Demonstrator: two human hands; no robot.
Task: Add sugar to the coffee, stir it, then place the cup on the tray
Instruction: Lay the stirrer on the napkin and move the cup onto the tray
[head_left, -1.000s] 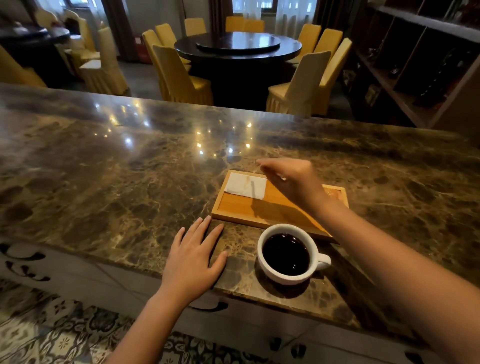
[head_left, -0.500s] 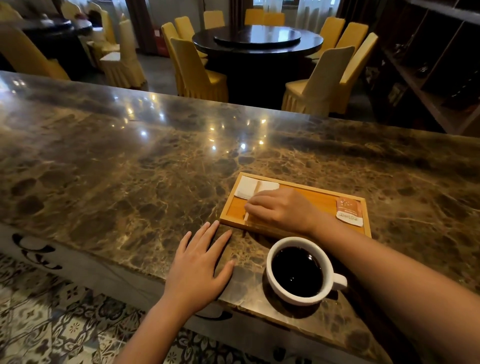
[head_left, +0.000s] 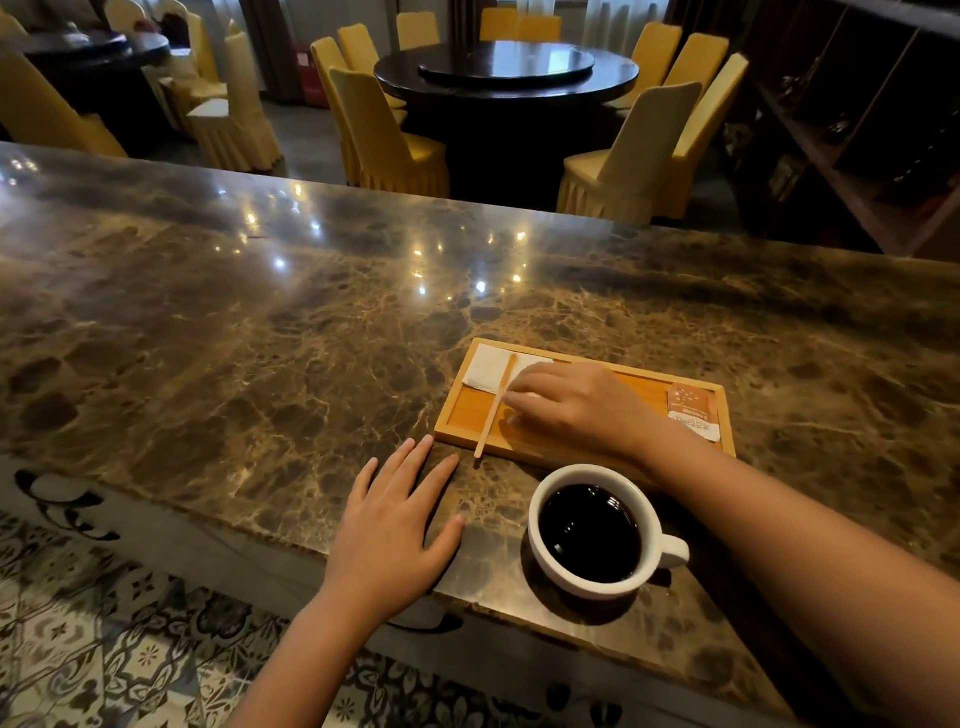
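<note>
- Near the front edge of the brown marble surface stands the white ceramic cup, filled close to the brim with black coffee, its stubby handle pointing right.
- It looks heavy, rigid, breakable and easy to spill; a level lift by the handle seems safest.
- Just behind it lies the shallow rectangular wooden tray, carrying a folded white napkin, a thin wooden stir stick whose near tip overhangs the rim, and an orange-and-white sugar sachet at its right end.
- Sachet and stick look light and flimsy, fit for a fingertip pinch.
- Right hand rests palm-down on the tray, fingers loosely curled beside the stick, pinching nothing visible.
- Left hand lies flat and spread on the surface.
</note>
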